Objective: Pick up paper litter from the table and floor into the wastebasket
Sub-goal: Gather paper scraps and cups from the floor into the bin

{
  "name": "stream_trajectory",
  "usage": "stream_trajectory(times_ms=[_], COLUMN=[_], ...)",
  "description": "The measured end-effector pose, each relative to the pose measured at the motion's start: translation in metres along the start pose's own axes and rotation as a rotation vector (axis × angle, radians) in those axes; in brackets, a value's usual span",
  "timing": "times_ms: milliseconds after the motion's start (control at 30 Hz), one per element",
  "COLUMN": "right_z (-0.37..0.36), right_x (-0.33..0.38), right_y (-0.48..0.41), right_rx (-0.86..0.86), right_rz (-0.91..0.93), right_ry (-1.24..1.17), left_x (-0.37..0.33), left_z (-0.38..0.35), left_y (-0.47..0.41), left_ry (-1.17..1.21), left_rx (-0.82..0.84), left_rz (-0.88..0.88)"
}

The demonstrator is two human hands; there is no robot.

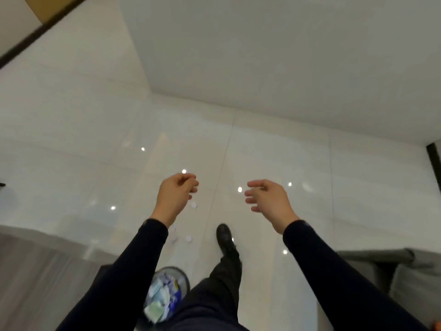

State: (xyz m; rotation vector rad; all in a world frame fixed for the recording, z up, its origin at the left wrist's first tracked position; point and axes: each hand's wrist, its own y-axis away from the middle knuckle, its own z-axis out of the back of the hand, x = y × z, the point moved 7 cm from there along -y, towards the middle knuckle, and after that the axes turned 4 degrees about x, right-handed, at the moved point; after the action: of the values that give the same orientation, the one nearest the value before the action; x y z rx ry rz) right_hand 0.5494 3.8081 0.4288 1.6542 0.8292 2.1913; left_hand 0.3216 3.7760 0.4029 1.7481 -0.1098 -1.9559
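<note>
Several paper scraps (188,238) are seen on the floor (274,163), below the left hand (175,194); its grip looks loosely curled, contents unclear; right hand (267,199) spread empty.

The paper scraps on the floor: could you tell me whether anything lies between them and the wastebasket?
Nothing visible does. The paper scraps lie on bare floor tile, with open floor down to the wastebasket by the shoe.

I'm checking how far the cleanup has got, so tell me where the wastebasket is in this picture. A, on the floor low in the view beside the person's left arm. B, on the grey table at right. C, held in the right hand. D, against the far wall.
A: the wastebasket, already holding crumpled papers, stands on the floor beside the left sleeve, near the person's leg.
</note>
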Motion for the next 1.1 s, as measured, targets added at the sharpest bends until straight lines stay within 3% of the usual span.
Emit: stream_trajectory(times_ms=[300,500,700,833,1100], right_z=[-0.067,-0.167,-0.251,-0.267,-0.245], right_x=[0.148,0.199,0.173,0.140,0.058], right_y=[-0.162,-0.207,-0.204,-0.182,-0.140], right_rx=[0.324,0.676,1.108,1.338,1.566], right_rz=[0.051,0.107,0.163,0.194,0.186], right_ry=[0.228,0.525,0.865,1.028,1.290], left_x=[-0.030,-0.013,0.017,0.031,0.069], left_z=[0.030,0.086,0.068,0.022,-0.080], left_y=[-0.107,-0.105,-0.052,-0.005,0.072], left_ry=[0.097,0.236,0.409,0.589,0.805], left_rx=[-0.273,-0.647,-1.116,-1.395,-1.675], left_rz=[0.171,0.300,0.453,0.538,0.678])
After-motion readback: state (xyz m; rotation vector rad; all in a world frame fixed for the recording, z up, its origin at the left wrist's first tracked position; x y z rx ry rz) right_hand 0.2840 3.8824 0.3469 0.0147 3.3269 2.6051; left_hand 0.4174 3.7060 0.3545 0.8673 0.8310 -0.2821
